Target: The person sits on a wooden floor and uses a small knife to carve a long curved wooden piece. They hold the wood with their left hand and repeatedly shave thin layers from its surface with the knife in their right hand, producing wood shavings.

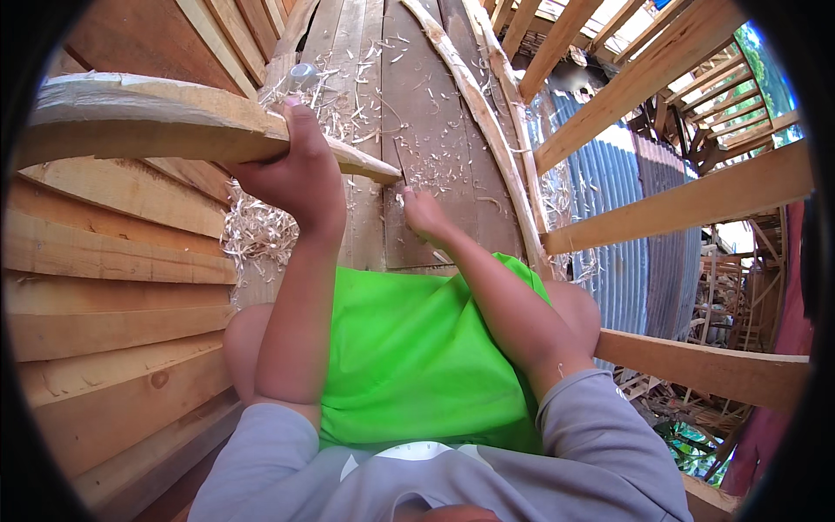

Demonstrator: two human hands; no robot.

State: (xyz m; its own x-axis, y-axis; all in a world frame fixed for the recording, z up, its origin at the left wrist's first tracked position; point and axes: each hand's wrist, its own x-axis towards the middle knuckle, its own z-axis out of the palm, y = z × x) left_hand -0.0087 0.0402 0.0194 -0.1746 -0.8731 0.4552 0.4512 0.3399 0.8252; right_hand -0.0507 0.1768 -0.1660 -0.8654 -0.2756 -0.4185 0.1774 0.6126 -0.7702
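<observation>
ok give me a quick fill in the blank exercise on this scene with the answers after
1. The left hand grips a curved length of ____.
2. Its pointed tip is nearer the right hand than the ____ one.
3. The cloth over the lap is bright ____.
4. The corrugated sheets stand on the picture's ____ side.

Answers: wood; left; green; right

Passage on the left is being blocked by stacked boards (122, 248), and the space over them is being crossed by the curved timber (174, 109), held by the left hand (300, 174). Near it, the plank floor (396, 239) is being partly covered by heaped shavings (259, 230). Past the right hand (424, 215), a way is being left open, bounded rightward by wooden strips (480, 99) and slanting beams (635, 91).
</observation>
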